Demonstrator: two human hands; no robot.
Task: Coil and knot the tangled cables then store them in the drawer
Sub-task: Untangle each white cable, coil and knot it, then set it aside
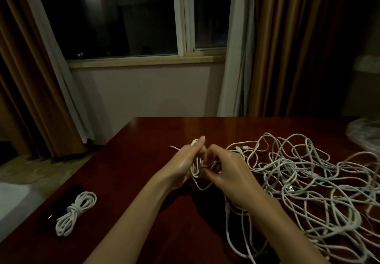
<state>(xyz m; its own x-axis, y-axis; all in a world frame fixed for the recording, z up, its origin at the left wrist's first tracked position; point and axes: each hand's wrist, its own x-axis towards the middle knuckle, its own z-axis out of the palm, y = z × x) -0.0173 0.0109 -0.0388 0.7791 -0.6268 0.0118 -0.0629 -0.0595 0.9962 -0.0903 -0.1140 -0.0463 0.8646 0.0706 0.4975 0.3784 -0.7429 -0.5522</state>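
Over the middle of the dark red table (144, 161), my left hand (185, 163) holds a small coil of white cable (196, 168) wound around its fingers. My right hand (226, 169) pinches the end of that same cable just beside the coil. A loose loop hangs below both hands. One coiled and knotted white cable (75, 212) lies at the table's left front. A big tangle of white cables (308, 181) spreads over the right side, partly under my right forearm. No drawer is in view.
A dark object (63, 202) lies under the knotted coil near the left edge. A clear plastic bag (364, 134) sits at the far right. Beyond the table are a dark window (123, 17), a pale wall and brown curtains (298, 48).
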